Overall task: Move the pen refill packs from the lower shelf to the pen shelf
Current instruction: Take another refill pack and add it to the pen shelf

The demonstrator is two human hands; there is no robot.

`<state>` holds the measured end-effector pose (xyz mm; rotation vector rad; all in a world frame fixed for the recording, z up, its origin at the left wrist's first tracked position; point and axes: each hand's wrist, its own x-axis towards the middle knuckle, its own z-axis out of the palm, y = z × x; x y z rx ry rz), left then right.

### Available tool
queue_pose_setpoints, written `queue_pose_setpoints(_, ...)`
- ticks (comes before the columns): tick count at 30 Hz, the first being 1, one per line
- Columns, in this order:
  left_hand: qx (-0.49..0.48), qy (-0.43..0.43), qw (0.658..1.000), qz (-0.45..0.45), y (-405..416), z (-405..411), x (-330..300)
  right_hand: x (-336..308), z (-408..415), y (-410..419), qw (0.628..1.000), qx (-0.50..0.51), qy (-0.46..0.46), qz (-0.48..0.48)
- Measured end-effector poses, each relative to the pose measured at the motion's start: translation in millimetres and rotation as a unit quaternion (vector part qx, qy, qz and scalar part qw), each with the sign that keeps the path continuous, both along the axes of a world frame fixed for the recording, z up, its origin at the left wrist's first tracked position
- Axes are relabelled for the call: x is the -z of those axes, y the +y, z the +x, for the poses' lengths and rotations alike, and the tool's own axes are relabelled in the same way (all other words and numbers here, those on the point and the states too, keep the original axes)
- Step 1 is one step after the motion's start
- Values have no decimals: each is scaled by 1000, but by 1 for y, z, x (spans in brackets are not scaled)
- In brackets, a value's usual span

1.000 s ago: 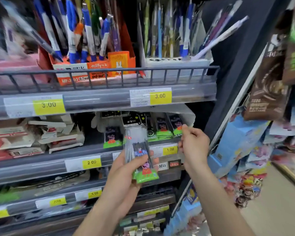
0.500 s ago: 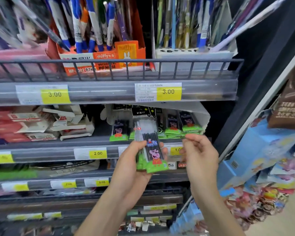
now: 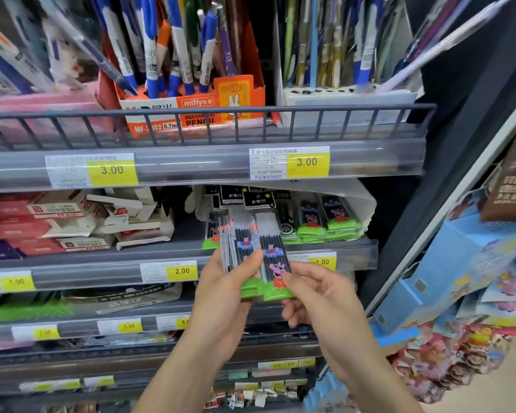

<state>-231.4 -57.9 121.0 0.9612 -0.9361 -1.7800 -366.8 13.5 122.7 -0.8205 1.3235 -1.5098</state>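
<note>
Fanning refill packs point(image 3: 252, 257) upright in left grip point(image 3: 230, 293), right grip point(image 3: 316, 296) pinching front pack's lower edge, probably squaring the bundle for the pen shelf point(image 3: 209, 113) above.

Left hand point(image 3: 225, 290) raised, thumb across front of packs point(image 3: 258, 257), gripping. Right hand point(image 3: 319, 296) beside it, fingertips pinching front pack's lower edge.

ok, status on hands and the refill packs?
Left hand gripping fanned refill packs. Right hand pinching the front pack. Packs not yet up on the pen shelf; its rail fronts the pen boxes.
</note>
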Motion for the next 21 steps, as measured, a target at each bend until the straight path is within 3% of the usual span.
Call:
queue_pose_setpoints(5,3,10,1000,-11,-3,10,-1,1,-9,-21,994,108,5,4)
queue_pose_setpoints(12,2,25,1000,-3,-7,19,-5,-7,-24,-66,970,167,172,40)
queue_pose_setpoints(14,3,28,1000,0,-8,21,-6,-6,-24,-60,926,182,323,68)
queue_pose_setpoints(16,-1,34,999,5,-9,24,-6,-3,-25,-46,846,217,481,76)
queue_pose_setpoints(18,-4,37,999,11,-10,26,-7,-2,-27,-34,792,221,569,3)
queue_pose_setpoints(21,-3,38,999,24,-11,25,-5,3,-30,-35,732,134,657,-119)
